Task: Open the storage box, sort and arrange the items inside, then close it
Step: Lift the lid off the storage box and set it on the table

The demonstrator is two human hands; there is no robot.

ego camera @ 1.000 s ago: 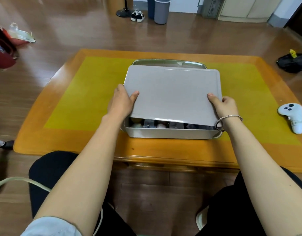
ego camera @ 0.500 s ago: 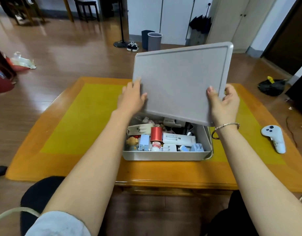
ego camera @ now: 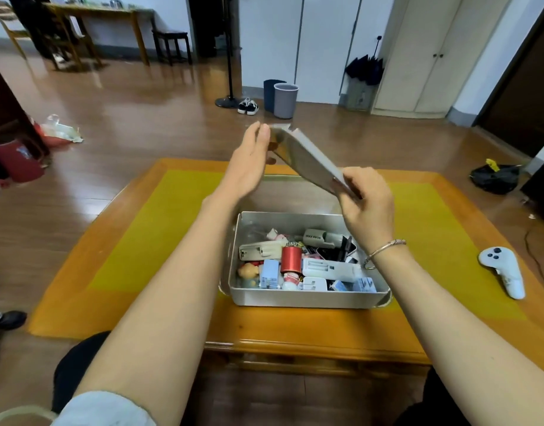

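A metal storage box (ego camera: 307,298) stands open on the low table, packed with several small items: a red cylinder (ego camera: 291,259), a white flat case (ego camera: 329,268), a small figurine (ego camera: 248,270), little blue-white packs. Above the box I hold its grey lid (ego camera: 307,162) in the air, tilted almost edge-on to me. My left hand (ego camera: 249,161) lies flat against the lid's far upper edge. My right hand (ego camera: 367,201) grips the lid's near lower corner, and a thin bracelet circles that wrist.
The box sits on a yellow mat (ego camera: 160,235) on an orange wooden table (ego camera: 295,336). A white game controller (ego camera: 502,270) lies at the table's right. Two bins (ego camera: 284,99), shoes and a black bag (ego camera: 495,176) are on the floor beyond.
The lid went from lying on the box to lifted clear and turned nearly edge-on above it. The box's contents came into view. My head has tipped up, showing more room.
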